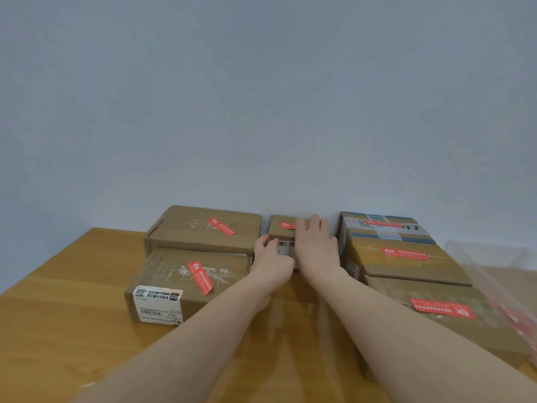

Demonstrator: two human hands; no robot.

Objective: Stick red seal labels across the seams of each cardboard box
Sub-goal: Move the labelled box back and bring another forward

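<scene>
A small cardboard box (280,232) stands at the back middle of the table, a red seal label (287,225) across its top. My right hand (315,242) lies flat over the box's top and front, fingers straight, covering the label's right end. My left hand (271,255) holds the box's left front corner with curled fingers. Other boxes carry red labels: back left box (203,231), front left box (186,282), and at right a blue printed box (386,228), a middle box (406,260) and a near box (447,315).
The wooden table (64,315) meets a grey wall behind the boxes. A clear plastic bag (505,289) with red labels inside lies at the far right edge. Bare tabletop shows at the left and between my forearms.
</scene>
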